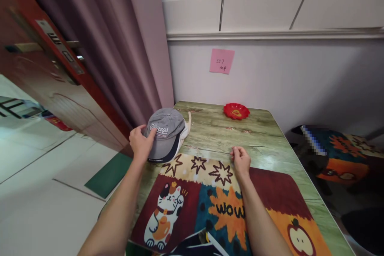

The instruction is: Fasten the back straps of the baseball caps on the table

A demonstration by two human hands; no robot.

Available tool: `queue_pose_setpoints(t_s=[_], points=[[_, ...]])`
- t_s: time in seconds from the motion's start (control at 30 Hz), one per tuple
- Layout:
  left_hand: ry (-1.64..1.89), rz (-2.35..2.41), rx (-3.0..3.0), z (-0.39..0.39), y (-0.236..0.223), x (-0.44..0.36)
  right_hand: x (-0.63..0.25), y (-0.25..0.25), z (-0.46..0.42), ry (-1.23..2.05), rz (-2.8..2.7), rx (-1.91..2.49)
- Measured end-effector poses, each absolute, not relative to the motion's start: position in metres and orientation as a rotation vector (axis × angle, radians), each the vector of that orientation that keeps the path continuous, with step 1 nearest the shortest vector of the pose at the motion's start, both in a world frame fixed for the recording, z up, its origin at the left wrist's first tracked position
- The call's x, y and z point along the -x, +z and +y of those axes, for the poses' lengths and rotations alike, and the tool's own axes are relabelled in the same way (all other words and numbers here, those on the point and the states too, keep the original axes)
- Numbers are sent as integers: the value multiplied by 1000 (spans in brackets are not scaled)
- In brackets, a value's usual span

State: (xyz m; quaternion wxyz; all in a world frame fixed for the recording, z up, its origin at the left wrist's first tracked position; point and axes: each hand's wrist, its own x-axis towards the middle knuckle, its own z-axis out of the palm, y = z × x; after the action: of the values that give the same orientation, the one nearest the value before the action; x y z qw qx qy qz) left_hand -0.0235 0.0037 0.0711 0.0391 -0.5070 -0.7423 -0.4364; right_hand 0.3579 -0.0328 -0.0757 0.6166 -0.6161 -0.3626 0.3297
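A grey baseball cap (166, 122) with white lettering lies at the left edge of the table, its brim facing me. Beneath it is a second cap (179, 145), white with a dark navy brim edge; a pale strap sticks up at the right. My left hand (142, 141) grips the grey cap's left side, thumb on the front and fingers round the side. Whether it also holds the lower cap, I cannot tell. My right hand (241, 160) is closed with fingers curled, at the upper edge of the patterned mat (207, 192), and nothing shows in it.
A red flower-shaped dish (236, 111) stands at the back of the wood-grain table (210, 132). A pink note (222, 61) is on the wall behind. To the left are a purple curtain (135, 48) and a door (60, 76). A patterned-covered seat (345, 156) is at the right.
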Motion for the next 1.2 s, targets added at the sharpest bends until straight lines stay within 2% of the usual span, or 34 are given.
queue_pose_setpoints(t_s=[0.3, 0.43, 0.57, 0.7, 0.83, 0.9, 1.0, 1.1, 1.2], points=[[-1328, -2478, 1482, 63, 76, 42, -361, -78, -26, 791, -834, 1397], [-1357, -2334, 1513, 62, 89, 32, -361, -74, -26, 830, -779, 1345], [-1482, -2021, 1724, 46, 121, 1, -358, -63, -26, 924, -753, 1238], [-1571, -1735, 1964, 21, 154, -48, -350, -45, -33, 1105, -788, 1097], [-1834, -1655, 2000, 0, 155, -98, -339, -23, -44, 1584, -863, 777], [-2075, -1714, 2046, -8, 140, -119, -332, -14, -47, 1732, -899, 644], [-2408, -1993, 2145, -21, 107, -141, -327, -2, -49, 1657, -823, 620], [-2515, -2389, 2146, -33, 79, -147, -332, 9, -50, 1569, -704, 663], [-2513, -2837, 2034, -38, 62, -141, -342, 19, -53, 1614, -709, 649]])
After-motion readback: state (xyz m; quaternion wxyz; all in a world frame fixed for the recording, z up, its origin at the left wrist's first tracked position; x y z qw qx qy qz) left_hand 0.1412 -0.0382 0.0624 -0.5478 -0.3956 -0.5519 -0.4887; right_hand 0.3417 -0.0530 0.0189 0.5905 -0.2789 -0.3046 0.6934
